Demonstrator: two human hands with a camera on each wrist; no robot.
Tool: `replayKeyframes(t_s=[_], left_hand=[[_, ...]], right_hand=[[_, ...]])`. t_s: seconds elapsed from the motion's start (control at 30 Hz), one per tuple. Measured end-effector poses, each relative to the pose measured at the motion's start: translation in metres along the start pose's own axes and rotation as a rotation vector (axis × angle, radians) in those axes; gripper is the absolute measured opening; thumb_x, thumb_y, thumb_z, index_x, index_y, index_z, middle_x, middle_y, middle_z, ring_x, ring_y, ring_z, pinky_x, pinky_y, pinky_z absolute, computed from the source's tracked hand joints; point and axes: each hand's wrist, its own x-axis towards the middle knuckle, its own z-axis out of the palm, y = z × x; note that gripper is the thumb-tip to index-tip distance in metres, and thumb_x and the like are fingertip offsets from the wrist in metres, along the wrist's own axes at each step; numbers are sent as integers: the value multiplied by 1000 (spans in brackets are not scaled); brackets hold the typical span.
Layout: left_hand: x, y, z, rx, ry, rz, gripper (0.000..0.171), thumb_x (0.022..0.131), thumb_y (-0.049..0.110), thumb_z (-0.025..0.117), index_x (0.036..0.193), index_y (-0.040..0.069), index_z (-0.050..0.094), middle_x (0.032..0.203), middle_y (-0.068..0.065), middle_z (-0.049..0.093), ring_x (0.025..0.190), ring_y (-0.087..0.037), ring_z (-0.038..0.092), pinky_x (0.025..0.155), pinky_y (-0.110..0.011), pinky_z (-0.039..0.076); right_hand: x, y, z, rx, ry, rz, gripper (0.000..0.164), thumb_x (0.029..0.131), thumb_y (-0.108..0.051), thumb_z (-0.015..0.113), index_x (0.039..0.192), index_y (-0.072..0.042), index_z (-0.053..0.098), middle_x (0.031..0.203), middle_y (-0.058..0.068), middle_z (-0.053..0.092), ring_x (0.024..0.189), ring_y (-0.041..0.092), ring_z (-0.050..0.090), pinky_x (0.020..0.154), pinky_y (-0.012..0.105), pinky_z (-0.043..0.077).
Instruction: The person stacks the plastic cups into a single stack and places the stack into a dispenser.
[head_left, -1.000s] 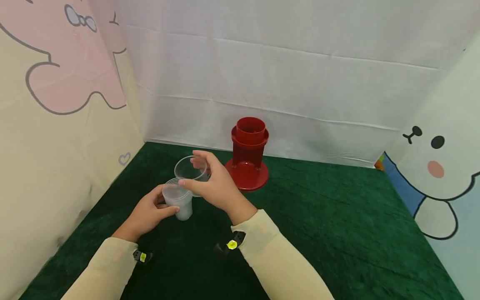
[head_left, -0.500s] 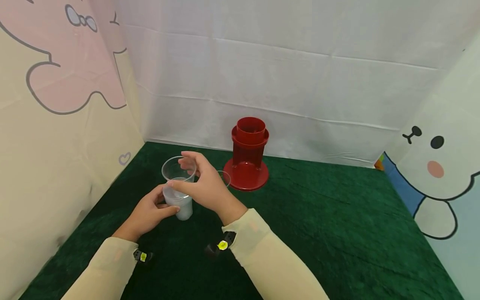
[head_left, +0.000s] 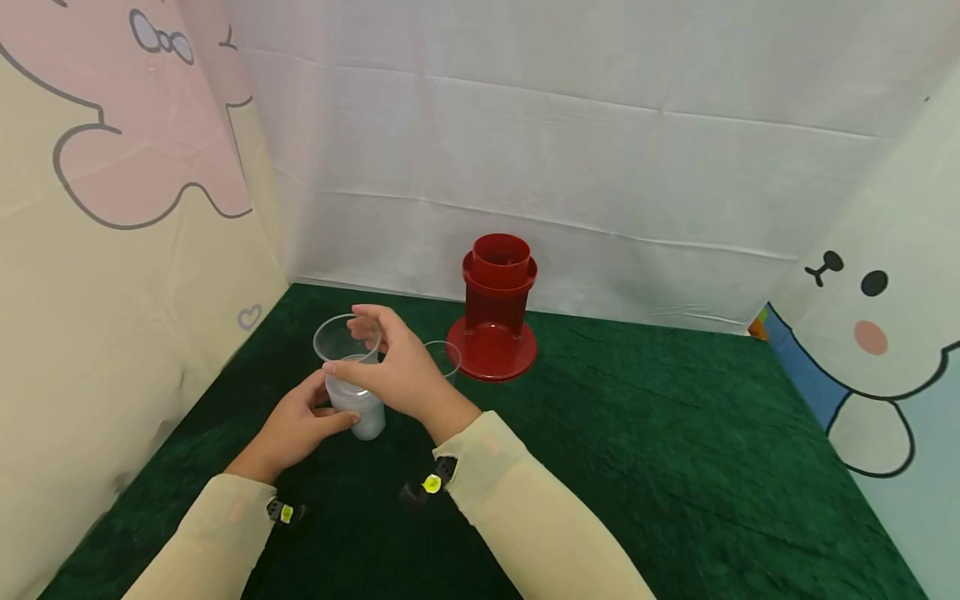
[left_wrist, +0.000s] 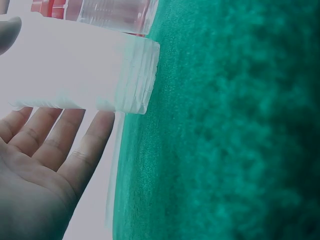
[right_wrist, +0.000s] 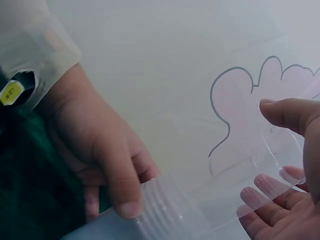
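My left hand point(head_left: 300, 429) grips a stack of frosted plastic cups point(head_left: 363, 414), with the thumb on its near side. In the left wrist view the stack point(left_wrist: 70, 65) lies across the fingers of the left hand point(left_wrist: 55, 160), and its ribbed rims point toward the green cloth. My right hand point(head_left: 401, 367) holds a clear plastic cup point(head_left: 330, 340) by its side, thumb and fingers round it, just over the mouth of the stack. The right wrist view has the fingers of the right hand point(right_wrist: 282, 210) showing through the clear wall.
A second clear cup point(head_left: 450, 375) stands behind the right hand, partly hidden by it. Beyond it, a red plastic stand point(head_left: 495, 321) with a round base and tubular top is near the white back wall point(head_left: 600, 192). Green cloth point(head_left: 660, 467) covers the table.
My right hand has moved left with the clear cup, bringing it over the stack. The second clear cup's rim has come into view behind it. The left hand stays in place.
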Motion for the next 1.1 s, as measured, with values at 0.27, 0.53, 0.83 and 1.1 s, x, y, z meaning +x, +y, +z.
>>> replayKeyframes(t_s=[0.27,0.53,0.83,1.1], left_hand=[[2,-1,2,-58,-13,33,57,98,22,73,147,10,46,137,-17,59,118,-34,62,91,-27,56],[2,0,2,-49,-9,39,57,98,21,73,146,8,46,138,-17,58,116,-32,63,90,-24,56],[1,-2,3,-16,8,57,59,98,21,74,147,6,45,138,-18,58,117,-35,61,88,-23,55],[0,-2,3,-28,13,62,60,97,19,75,147,5,45,136,-19,58,117,-34,62,88,-23,55]], right_hand=[[-1,16,6,-29,-10,108,74,90,-41,80,153,-27,42,147,-12,55,136,11,49,111,49,43],[-4,23,12,-73,12,125,76,88,-43,82,152,-30,44,149,-14,53,136,14,48,107,49,47],[-11,34,23,-108,50,153,78,87,-45,82,153,-31,44,152,-12,47,124,14,52,97,38,53],[-15,39,27,-129,54,201,71,92,-48,75,154,-28,45,150,-7,48,117,15,54,94,37,55]])
